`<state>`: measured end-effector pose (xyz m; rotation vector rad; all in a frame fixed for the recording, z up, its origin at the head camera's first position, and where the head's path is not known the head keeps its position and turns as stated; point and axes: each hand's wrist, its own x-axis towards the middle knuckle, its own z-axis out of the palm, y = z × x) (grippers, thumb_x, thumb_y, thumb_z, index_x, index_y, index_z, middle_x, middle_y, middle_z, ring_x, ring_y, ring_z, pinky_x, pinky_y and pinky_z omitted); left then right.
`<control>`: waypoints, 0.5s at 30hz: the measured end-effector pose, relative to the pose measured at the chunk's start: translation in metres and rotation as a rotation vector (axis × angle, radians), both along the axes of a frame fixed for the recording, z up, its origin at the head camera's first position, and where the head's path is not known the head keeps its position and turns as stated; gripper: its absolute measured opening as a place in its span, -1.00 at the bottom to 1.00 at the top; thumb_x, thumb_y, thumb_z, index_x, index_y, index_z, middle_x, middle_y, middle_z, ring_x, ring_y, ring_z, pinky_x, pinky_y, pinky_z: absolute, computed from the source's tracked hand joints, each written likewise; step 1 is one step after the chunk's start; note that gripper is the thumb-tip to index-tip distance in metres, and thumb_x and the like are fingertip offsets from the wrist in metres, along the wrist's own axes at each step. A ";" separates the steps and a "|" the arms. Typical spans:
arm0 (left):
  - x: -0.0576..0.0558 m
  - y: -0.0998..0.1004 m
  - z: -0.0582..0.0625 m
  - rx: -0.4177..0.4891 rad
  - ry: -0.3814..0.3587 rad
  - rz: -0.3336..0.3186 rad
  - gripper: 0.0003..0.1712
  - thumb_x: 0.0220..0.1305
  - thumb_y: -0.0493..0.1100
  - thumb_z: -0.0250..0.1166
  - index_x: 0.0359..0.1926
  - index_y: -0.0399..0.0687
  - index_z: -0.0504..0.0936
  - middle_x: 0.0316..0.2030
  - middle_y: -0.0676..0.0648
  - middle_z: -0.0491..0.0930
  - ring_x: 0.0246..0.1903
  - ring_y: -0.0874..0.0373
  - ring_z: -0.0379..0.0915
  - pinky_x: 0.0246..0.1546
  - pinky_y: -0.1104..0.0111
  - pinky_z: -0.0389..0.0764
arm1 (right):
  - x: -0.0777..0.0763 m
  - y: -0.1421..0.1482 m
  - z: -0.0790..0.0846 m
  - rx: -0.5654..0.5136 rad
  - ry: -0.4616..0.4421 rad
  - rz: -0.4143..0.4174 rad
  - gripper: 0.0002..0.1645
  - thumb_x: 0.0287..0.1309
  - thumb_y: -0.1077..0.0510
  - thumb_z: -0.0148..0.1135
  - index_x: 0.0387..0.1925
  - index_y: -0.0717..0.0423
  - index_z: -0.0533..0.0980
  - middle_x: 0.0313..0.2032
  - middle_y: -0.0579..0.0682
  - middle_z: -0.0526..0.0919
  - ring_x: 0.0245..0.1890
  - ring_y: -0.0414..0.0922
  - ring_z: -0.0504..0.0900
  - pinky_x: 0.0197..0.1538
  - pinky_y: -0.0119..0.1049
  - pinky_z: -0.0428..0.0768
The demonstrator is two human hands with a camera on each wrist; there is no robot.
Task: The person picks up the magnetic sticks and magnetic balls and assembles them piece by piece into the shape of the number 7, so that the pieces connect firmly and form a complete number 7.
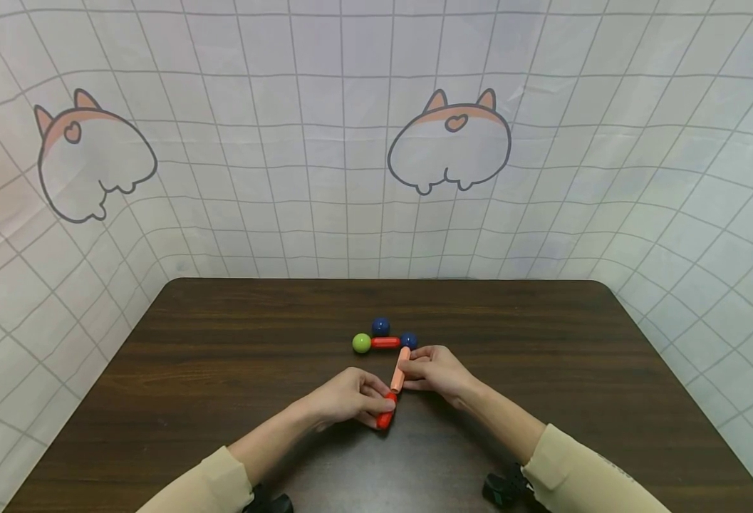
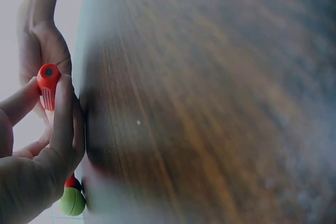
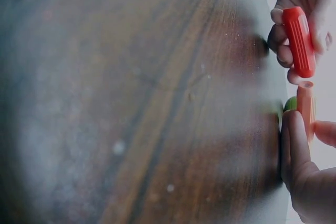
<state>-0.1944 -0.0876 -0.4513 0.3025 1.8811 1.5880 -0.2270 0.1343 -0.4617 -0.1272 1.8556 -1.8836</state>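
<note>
My left hand pinches a short red ribbed rod between thumb and fingers. In the left wrist view the red rod's end faces the camera and shows a dark round spot. My right hand pinches a peach ribbed rod in the same way. In the right wrist view the peach rod's hollow-looking tip sits right at the lower end of the red rod. The peach rod's far end is close to a dark blue ball.
Just beyond the hands, a second red rod lies between a green ball and that blue ball. Another dark blue ball sits behind the rod. All are on a dark wooden table, with a white grid-patterned cloth behind.
</note>
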 end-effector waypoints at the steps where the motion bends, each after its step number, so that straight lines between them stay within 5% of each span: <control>1: 0.000 0.000 0.000 0.001 -0.002 0.003 -0.70 0.39 -0.31 0.36 0.03 -0.45 0.61 -0.31 -0.12 0.68 -0.38 0.15 0.65 -0.27 0.24 0.72 | 0.000 0.000 0.000 0.000 0.002 0.001 -0.50 0.43 0.29 0.21 0.18 0.62 0.31 -0.07 0.28 0.61 -0.16 -0.08 0.72 0.01 -0.17 0.67; 15: 0.001 -0.002 0.000 0.004 -0.010 0.012 -0.70 0.38 -0.31 0.38 0.04 -0.42 0.62 -0.31 -0.11 0.69 -0.38 0.15 0.66 -0.28 0.25 0.72 | 0.001 -0.001 0.001 0.013 -0.004 -0.012 -0.49 0.43 0.28 0.22 0.19 0.60 0.31 -0.05 0.29 0.60 -0.17 -0.08 0.72 0.00 -0.16 0.67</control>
